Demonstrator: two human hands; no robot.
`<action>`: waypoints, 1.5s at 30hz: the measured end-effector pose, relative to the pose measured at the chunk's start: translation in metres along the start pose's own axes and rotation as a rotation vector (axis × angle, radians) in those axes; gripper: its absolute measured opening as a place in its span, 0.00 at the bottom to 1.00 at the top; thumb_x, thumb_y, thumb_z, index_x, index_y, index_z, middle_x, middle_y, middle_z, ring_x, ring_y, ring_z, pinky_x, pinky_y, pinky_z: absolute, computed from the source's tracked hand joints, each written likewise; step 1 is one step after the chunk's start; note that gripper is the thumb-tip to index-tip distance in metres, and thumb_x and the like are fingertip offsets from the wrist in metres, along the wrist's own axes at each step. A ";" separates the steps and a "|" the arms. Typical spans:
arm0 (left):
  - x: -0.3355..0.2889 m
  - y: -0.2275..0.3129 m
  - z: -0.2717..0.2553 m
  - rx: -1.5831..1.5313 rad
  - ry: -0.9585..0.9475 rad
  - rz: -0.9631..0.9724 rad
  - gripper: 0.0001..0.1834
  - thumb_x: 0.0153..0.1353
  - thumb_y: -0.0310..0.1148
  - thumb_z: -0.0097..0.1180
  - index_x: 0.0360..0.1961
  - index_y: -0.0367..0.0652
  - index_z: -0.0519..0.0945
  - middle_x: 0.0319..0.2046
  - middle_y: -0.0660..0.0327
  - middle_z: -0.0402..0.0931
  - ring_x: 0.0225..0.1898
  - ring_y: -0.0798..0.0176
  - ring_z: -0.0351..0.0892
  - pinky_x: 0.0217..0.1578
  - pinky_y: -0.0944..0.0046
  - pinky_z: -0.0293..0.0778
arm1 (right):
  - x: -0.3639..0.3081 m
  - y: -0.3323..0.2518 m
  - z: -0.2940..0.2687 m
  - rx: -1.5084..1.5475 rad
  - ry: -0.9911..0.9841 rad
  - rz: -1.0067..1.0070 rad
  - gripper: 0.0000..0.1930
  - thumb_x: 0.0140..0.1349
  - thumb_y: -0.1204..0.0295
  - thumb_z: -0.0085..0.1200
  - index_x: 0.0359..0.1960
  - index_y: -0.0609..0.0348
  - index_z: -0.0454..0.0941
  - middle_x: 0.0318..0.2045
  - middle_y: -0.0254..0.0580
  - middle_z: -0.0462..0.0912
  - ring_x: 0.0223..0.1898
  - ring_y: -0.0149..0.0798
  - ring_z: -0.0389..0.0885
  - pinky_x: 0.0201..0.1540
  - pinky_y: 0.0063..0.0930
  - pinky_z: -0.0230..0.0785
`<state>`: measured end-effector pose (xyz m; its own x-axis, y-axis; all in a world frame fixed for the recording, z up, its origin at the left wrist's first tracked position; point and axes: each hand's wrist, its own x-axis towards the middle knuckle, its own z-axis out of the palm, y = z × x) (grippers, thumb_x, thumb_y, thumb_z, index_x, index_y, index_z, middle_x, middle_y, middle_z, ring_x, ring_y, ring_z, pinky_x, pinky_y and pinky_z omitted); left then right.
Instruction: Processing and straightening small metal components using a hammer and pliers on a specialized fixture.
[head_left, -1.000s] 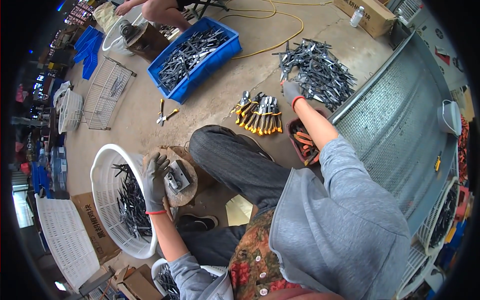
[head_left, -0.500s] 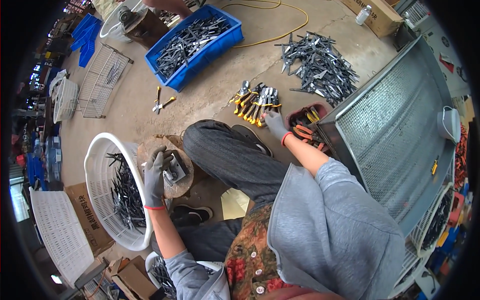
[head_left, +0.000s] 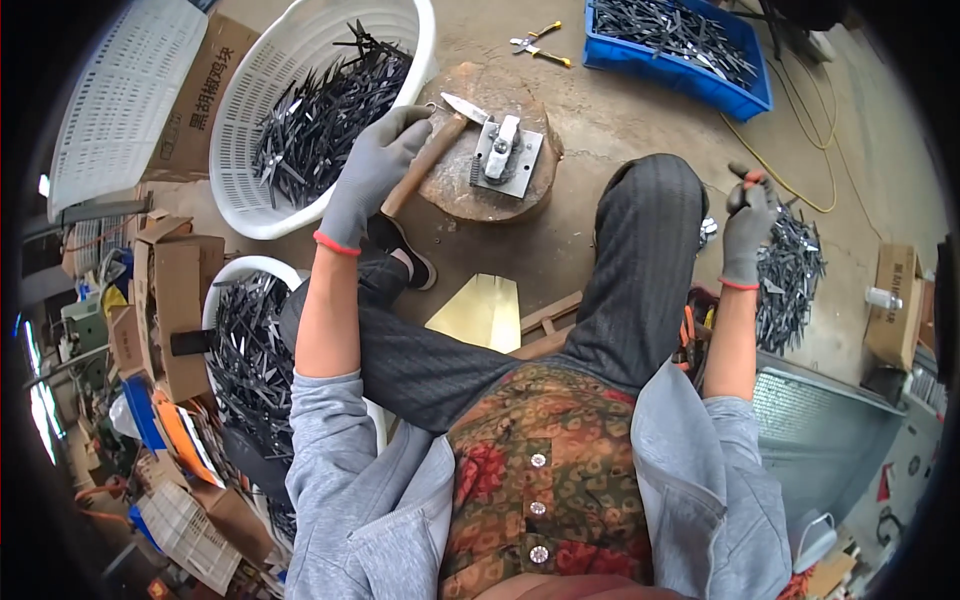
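My left hand [head_left: 378, 165], in a grey glove, hovers at the left side of a wooden stump [head_left: 460, 195]. Its fingers are curled in; anything inside them is too small to make out. Close beside it a hammer [head_left: 425, 165] with a wooden handle leans on the stump. A steel plate fixture [head_left: 505, 160] with a raised clamp-like part sits on the stump top. My right hand [head_left: 750, 228], also gloved, is raised beyond my right knee, fingers bent together. Something reddish shows at its fingertips, unclear whether held. Behind it lies a heap of dark metal plier parts [head_left: 790, 285].
White baskets [head_left: 225, 130] of dark metal parts stand at my left. A blue crate [head_left: 650, 60] of similar parts sits far right, near yellow-handled pliers [head_left: 541, 45] on the floor. Lower right stands a metal mesh tray [head_left: 825, 430]; orange-handled pliers [head_left: 687, 340] show by my leg.
My view has turned toward the left. The right hand has moved away from the row of yellow-handled pliers. My left hand has shifted off the steel fixture, uncovering it and the hammer.
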<state>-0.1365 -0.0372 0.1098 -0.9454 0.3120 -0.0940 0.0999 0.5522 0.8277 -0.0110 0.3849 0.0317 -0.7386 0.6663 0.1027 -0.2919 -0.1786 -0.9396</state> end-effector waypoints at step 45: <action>0.015 -0.019 0.097 0.629 0.049 0.317 0.08 0.52 0.30 0.56 0.35 0.45 0.76 0.33 0.53 0.76 0.33 0.47 0.77 0.34 0.51 0.71 | -0.042 0.103 -0.137 -0.227 0.207 0.368 0.12 0.65 0.69 0.42 0.36 0.60 0.78 0.26 0.28 0.75 0.26 0.22 0.68 0.28 0.18 0.61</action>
<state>-0.1222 0.0321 0.0391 -0.8525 0.5047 0.1363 0.5192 0.7872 0.3327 0.0735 0.4378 -0.1143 -0.6251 0.7223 -0.2959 0.1235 -0.2828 -0.9512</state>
